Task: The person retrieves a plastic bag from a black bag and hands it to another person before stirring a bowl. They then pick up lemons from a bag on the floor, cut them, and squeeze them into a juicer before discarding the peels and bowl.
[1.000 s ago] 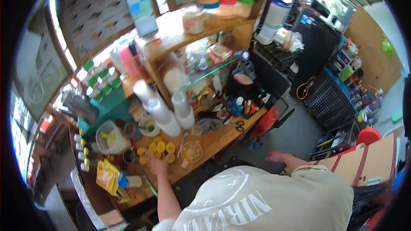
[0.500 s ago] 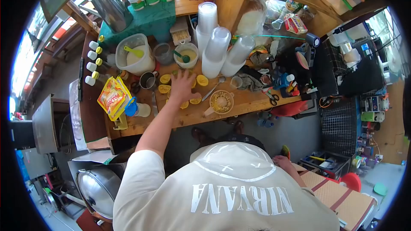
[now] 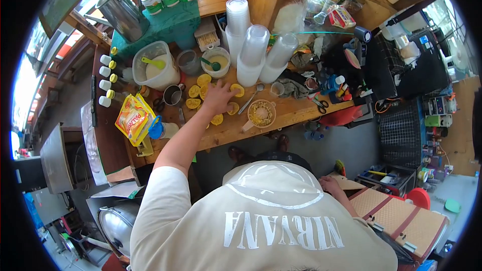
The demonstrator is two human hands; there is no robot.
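My left hand (image 3: 219, 98) reaches over the wooden counter with its fingers spread among several squeezed yellow citrus halves. Its fingertips are right by one citrus half (image 3: 237, 90); another half (image 3: 193, 103) lies to the left of the wrist. A citrus juicer (image 3: 261, 114) with pulp and seeds around its cone stands to the right of this hand, near the counter's front edge. Between them and further back lies a spoon (image 3: 251, 97). Low on the right, my right hand (image 3: 330, 185) hangs beside a tan patterned case (image 3: 384, 211), its fingers partly hidden.
Tall stacks of plastic cups (image 3: 253, 50) stand at the back. A white tub with a green scoop (image 3: 216, 62), a larger tub (image 3: 156, 65) and a metal cup (image 3: 173, 95) are to the left. Scissors (image 3: 320, 104) lie on the right. A yellow packet (image 3: 135, 119) sits front left.
My left hand has shifted slightly right and toward me, uncovering citrus halves behind it. The right hand stays low by the case. The whole view has shifted a little.
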